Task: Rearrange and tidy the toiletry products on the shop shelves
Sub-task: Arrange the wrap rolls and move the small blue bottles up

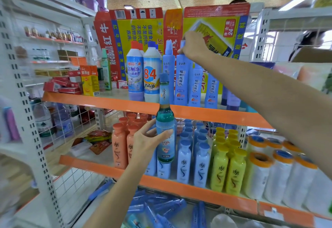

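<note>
L hand (147, 141) round green bottle (165, 120); R hand (193, 45) atop blue spray bottle (181, 80).

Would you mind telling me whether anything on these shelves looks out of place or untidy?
Yes. On the bottom shelf, blue tubes lie tumbled in a loose heap rather than standing in rows. On the top shelf, red boxes at the left are stacked crookedly. The shampoo bottles on the middle shelf stand in neat rows.

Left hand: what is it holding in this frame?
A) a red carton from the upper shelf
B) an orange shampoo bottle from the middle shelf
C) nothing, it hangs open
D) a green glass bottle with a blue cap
D: the left hand has its fingers and thumb curled round the green glass bottle, held upright in front of the shelves, while the right hand grips the top of a tall blue spray bottle on the upper shelf.
</note>
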